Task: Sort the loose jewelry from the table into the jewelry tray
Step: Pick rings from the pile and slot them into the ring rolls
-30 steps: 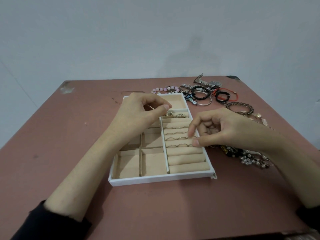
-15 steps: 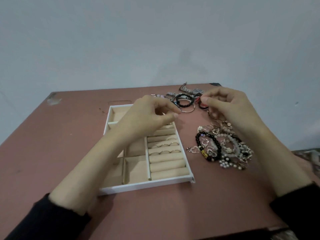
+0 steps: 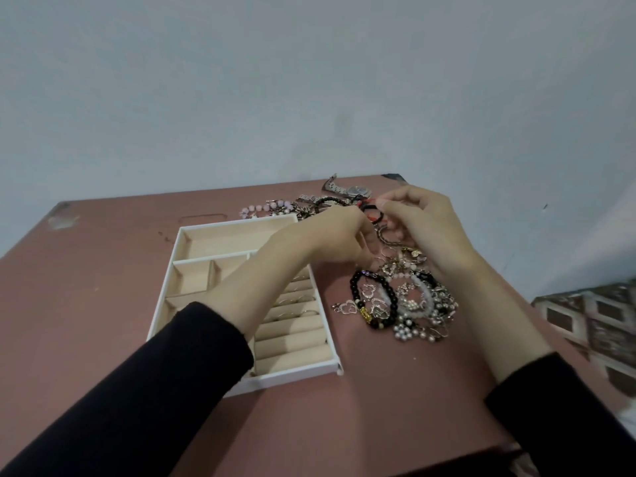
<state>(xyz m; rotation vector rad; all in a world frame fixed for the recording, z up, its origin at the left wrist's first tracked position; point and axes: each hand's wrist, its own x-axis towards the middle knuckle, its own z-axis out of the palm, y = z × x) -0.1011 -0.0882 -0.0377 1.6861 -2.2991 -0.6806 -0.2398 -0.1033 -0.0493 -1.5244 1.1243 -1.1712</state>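
The white jewelry tray with beige compartments lies left of centre, and my left forearm crosses it. A few thin rings sit in its ring rolls. My left hand and my right hand meet beyond the tray's far right corner at a red and black cord bracelet. My right hand pinches its red cord. My left hand's curled fingers hold its black band, though the fingertips are partly hidden. A tangled pile of loose jewelry, with a black bead bracelet, lies under my right wrist.
More loose pieces lie along the table's far edge: a pink bead bracelet, dark bracelets and a metal watch. The table is reddish brown, with a grey wall behind it. A patterned surface shows off the right edge.
My right hand left the tray's ring rolls and went to the far jewelry, taking the red cord. My left hand moved right from over the tray to the same bracelet.
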